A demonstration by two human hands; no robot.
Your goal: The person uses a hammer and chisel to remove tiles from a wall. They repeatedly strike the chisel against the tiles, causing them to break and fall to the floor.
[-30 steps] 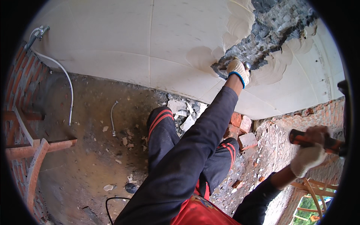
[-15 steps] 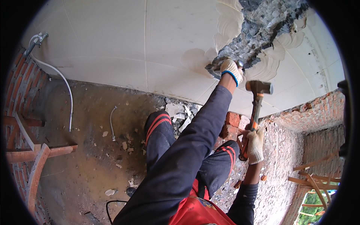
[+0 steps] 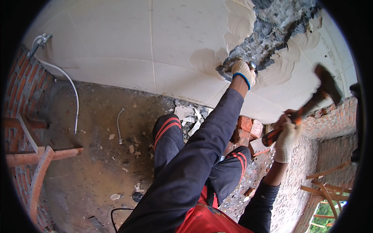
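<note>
One left grip [image 3: 243, 72] encloses a metal tool [image 3: 252, 65]. Right grip [image 3: 287, 138] suitably encloses the hammer handle [image 3: 311, 104]; head [image 3: 329, 85] beyond seems heavy.

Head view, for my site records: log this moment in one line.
left hand: gripping metal-ended tool at broken wall patch | right hand: gripping hammer, apart from tool | bricks: near wall

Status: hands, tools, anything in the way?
Left hand gripping chisel, only round metal end showing, at wall gouge. Right hand holding hammer, clear of chisel. Loose bricks, broken tile below; nothing seen between hammer and chisel.
</note>
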